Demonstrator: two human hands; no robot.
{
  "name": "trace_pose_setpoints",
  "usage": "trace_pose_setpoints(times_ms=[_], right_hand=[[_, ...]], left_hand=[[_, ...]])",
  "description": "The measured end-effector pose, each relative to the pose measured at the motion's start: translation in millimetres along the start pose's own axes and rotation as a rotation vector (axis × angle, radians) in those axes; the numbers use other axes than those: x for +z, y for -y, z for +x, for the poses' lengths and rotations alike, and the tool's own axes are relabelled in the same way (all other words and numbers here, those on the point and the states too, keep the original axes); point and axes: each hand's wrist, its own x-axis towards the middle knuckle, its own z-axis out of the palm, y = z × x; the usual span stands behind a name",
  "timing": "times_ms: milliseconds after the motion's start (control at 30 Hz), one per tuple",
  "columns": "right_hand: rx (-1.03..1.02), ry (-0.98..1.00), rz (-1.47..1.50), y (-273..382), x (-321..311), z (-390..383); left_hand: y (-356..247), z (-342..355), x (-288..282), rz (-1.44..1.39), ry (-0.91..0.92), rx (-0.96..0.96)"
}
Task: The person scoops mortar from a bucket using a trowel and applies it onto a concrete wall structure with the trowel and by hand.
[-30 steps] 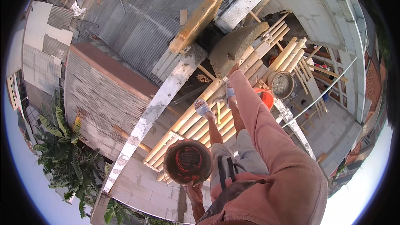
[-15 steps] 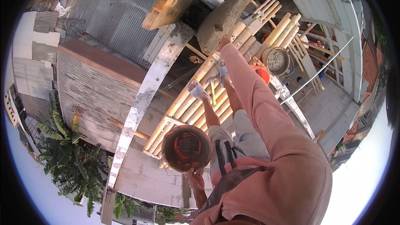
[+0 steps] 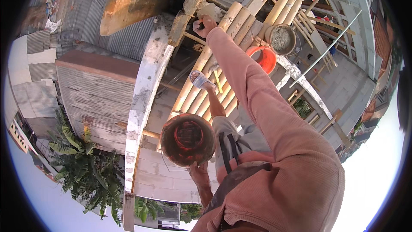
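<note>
At six o'clock, the left hand [image 3: 199, 175] clasps the bucket [image 3: 169, 144] at seven, while at twelve the right hand [image 3: 205, 25] half-curls beside the board [image 3: 189, 13], hold unclear, apparently steadying it, next calling for care.

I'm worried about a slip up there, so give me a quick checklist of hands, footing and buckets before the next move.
1. Left hand has the dark bucket: ok, held at its near side.
2. Right hand has a grip on the board: cannot tell; it is beside the edge, contact unclear.
3. Left sandal on the poles: ok.
4. Right foot planted: cannot tell, hidden by the sleeve.
5. Footing free of tools: not ok; a yellow-handled tool lies by the left sandal.
6. Mix bucket upright: ok, beside the orange bucket.
</note>
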Motion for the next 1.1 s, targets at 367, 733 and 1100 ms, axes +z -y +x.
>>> trace_pose_setpoints(times_ms=[367, 733, 1100], right_hand=[[0.014, 0.066, -0.082, 28.7, -29.4, 18.0], [0.125, 0.234, -0.313, 34.0, -15.3, 2.3], [-0.044, 0.017, -0.830, 126.2, -87.3, -38.7]], left_hand=[[6.2, 13.2, 17.1, -0.046, -0.014, -0.013], [20.2, 15.0, 1.2, -0.024, -0.009, -0.045], [28.6, 14.3, 44.8, 0.274, -0.134, 0.175]])
